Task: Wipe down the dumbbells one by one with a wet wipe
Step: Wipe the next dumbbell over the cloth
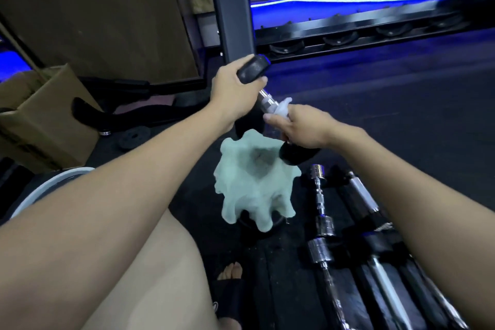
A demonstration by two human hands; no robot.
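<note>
I hold a black-headed dumbbell (265, 99) tilted in the air above the floor. My left hand (233, 88) grips its upper black head. My right hand (297, 126) is wrapped round the chrome handle with a white wet wipe (281, 110) bunched between fingers and bar. The lower black head (297, 157) shows just under my right hand. Below the dumbbell a pale green cloth (254, 190) lies crumpled over a dark object on the floor.
Several chrome and black dumbbells (321, 203) lie in a row on the dark mat at the lower right. A cardboard box (45, 118) stands at the left, a grey rack post (230, 5) straight ahead. My bare knee and sandalled foot (230, 273) are at the bottom.
</note>
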